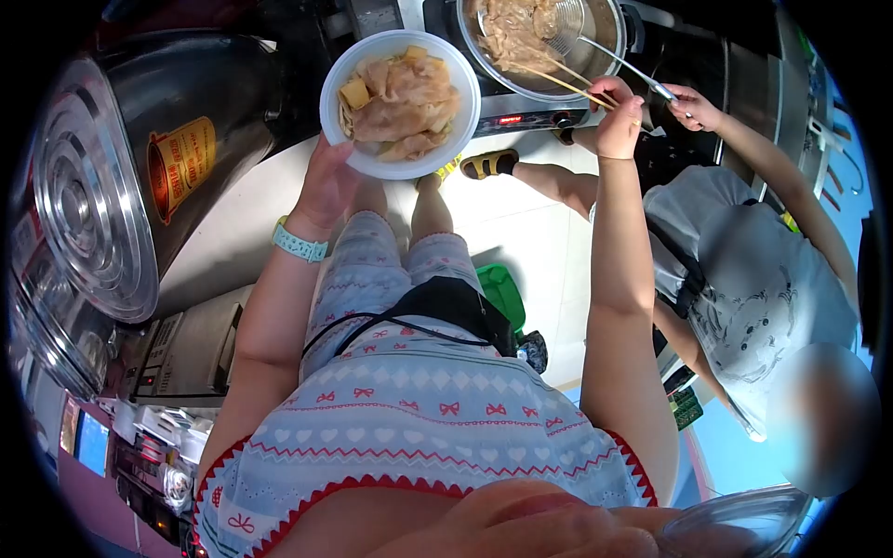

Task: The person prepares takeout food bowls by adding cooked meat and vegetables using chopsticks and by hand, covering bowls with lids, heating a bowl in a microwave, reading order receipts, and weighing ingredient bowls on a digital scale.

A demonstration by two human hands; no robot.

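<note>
On my head feed I'm seeing the left hand (pixel 327 184) between ten and eleven o'clock, curling part-way closed around the edge of a white bowl (pixel 409 169). The thumb is lying near the bowl's rim at its eight o'clock; the other fingers are mostly hiding behind and beneath, so I'm not able to tell how widely they're spreading. The bowl itself is sitting just left of twelve, facing me, with pale sliced meat (pixel 406 104) lying over noodle-like strands and yellow pieces (pixel 354 93) showing at its ten o'clock.

Toward half past one I'm getting the right hand (pixel 616 116), its fingers pinching closed on a pair of chopsticks (pixel 563 85). Those are slanting up toward eleven, over the rim of a metal pot (pixel 609 28) standing between twelve and one. Their tips are meeting the meat strips (pixel 512 37) inside; whether they're gripping any I'm not able to tell.

At two o'clock a co-worker's hand (pixel 696 110) is closing on the handle of a mesh strainer (pixel 563 28), whose basket is resting among the meat. A round metal lid (pixel 88 200) is standing out between nine and ten.
</note>
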